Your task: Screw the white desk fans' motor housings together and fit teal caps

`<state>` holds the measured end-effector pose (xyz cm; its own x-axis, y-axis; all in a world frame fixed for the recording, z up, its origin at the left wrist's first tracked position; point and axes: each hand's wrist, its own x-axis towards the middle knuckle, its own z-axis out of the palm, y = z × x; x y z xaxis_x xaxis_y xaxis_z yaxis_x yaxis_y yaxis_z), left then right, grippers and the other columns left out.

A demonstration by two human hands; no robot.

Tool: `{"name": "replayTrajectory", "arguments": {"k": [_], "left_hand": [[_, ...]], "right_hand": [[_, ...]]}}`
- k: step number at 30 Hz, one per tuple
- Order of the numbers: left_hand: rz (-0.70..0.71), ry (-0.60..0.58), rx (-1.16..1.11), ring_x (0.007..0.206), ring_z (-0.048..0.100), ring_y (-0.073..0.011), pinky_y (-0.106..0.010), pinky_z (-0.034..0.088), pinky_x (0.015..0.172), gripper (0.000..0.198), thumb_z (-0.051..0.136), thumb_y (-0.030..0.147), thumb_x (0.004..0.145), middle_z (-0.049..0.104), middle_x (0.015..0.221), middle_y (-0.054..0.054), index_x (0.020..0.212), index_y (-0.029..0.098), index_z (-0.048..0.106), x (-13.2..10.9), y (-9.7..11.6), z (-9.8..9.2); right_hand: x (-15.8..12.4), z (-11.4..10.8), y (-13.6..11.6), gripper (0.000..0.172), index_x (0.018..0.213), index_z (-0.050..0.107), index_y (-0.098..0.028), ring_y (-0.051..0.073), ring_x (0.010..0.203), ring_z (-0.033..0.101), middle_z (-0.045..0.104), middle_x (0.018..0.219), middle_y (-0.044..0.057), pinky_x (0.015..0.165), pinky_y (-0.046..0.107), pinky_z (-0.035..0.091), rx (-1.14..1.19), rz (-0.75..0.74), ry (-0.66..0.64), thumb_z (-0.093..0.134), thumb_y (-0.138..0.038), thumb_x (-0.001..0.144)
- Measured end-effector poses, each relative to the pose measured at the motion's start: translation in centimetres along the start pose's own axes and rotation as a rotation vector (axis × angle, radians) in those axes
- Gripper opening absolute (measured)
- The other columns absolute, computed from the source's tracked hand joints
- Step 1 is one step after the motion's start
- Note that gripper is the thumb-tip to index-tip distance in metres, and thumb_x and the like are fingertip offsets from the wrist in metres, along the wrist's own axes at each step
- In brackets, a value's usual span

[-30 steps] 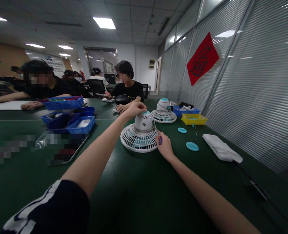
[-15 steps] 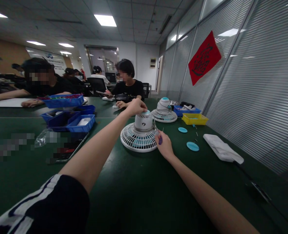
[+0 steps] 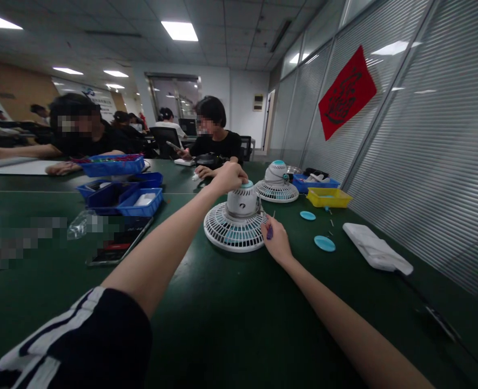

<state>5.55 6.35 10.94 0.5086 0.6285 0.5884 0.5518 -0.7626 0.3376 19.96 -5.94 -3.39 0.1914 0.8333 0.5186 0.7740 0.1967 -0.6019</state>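
The nearer fan [image 3: 236, 201] looks smooth plastic, the tabletop [image 3: 222, 302] glossy, the poster [image 3: 346, 93] matt.

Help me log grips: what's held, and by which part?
The right hand holds a purple tool by its handle; the left hand touches the fan on top, grip unclear.

Was an office-style workshop: long dark-green desk [image 3: 239, 308] held white round-caged fans [image 3: 242, 201] and blue plastic bins [image 3: 146, 208]. Black office chair [image 3: 166, 139], dark flat monitor [image 3: 187, 127], grey gridded ceiling [image 3: 206, 13], slat-blinded glass partition [image 3: 433, 162] said office.
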Motion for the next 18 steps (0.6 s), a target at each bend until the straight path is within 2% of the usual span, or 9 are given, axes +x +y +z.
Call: {"name": "replayTrajectory", "arguments": {"k": [3, 6, 8, 11, 13, 16, 18], "left_hand": [[0.059, 0.118, 0.019, 0.069, 0.055, -0.0155, -0.029, 0.041, 0.074, 0.018, 0.057, 0.011, 0.068, 0.062, 0.065, -0.003, 0.076, 0.013, 0.073, 1.7, 1.5, -2.0], [0.160, 0.089, 0.046, 0.070, 0.053, -0.0152, -0.030, 0.039, 0.076, 0.013, 0.059, 0.010, 0.066, 0.055, 0.060, -0.002, 0.073, 0.011, 0.071, 3.5, 2.9, -4.3], [0.171, 0.080, 0.060, 0.070, 0.052, -0.0152, -0.030, 0.038, 0.076, 0.011, 0.060, 0.010, 0.067, 0.052, 0.060, -0.001, 0.073, 0.010, 0.070, 3.5, 3.2, -4.9], [0.243, 0.129, 0.154, 0.073, 0.051, -0.0152, -0.029, 0.039, 0.073, 0.013, 0.056, 0.014, 0.075, 0.054, 0.070, -0.004, 0.076, 0.011, 0.068, 0.7, 2.6, -3.9], [0.390, 0.143, 0.304, 0.077, 0.050, -0.0160, -0.028, 0.040, 0.071, 0.020, 0.048, 0.020, 0.084, 0.056, 0.080, -0.007, 0.079, 0.013, 0.066, -2.2, 1.6, -2.3], [0.631, 0.136, 0.508, 0.080, 0.049, -0.0163, -0.029, 0.041, 0.074, 0.026, 0.037, 0.024, 0.091, 0.057, 0.083, -0.008, 0.086, 0.014, 0.061, -6.1, -0.1, 0.0], [0.697, 0.116, 0.579, 0.082, 0.049, -0.0161, -0.029, 0.041, 0.077, 0.025, 0.034, 0.021, 0.092, 0.056, 0.084, -0.007, 0.090, 0.014, 0.058, -7.7, -0.8, 0.8]], "right_hand": [[0.0, 0.1, 0.2, 0.012, 0.082, 0.052, -0.019, 0.022, 0.087, 0.053, 0.057, 0.081, 0.006, 0.083, 0.037, 0.043, 0.003, 0.018, -0.001, 0.042, -0.026, 0.083], [0.1, 0.1, 0.4, 0.012, 0.075, 0.047, -0.020, 0.023, 0.095, 0.053, 0.059, 0.086, 0.009, 0.086, 0.037, 0.041, 0.046, 0.032, -0.003, 0.043, -0.027, 0.083], [0.0, 0.1, 0.4, 0.012, 0.073, 0.046, -0.021, 0.023, 0.097, 0.052, 0.059, 0.087, 0.009, 0.087, 0.038, 0.041, 0.059, 0.021, 0.001, 0.043, -0.027, 0.083], [0.0, 0.1, 0.4, 0.012, 0.078, 0.049, -0.020, 0.023, 0.092, 0.053, 0.058, 0.084, 0.008, 0.085, 0.038, 0.042, 0.051, -0.003, 0.011, 0.042, -0.027, 0.083], [0.0, 0.2, 0.5, 0.014, 0.085, 0.052, -0.019, 0.022, 0.087, 0.054, 0.057, 0.080, 0.007, 0.083, 0.037, 0.043, 0.045, -0.013, 0.019, 0.041, -0.027, 0.084], [0.0, 0.4, 0.6, 0.017, 0.088, 0.054, -0.018, 0.022, 0.084, 0.053, 0.055, 0.079, 0.006, 0.082, 0.036, 0.043, 0.022, -0.024, 0.032, 0.040, -0.027, 0.083], [0.1, 0.4, 0.6, 0.016, 0.087, 0.054, -0.018, 0.022, 0.085, 0.053, 0.055, 0.080, 0.006, 0.083, 0.036, 0.042, 0.006, -0.028, 0.034, 0.040, -0.026, 0.083]]}}
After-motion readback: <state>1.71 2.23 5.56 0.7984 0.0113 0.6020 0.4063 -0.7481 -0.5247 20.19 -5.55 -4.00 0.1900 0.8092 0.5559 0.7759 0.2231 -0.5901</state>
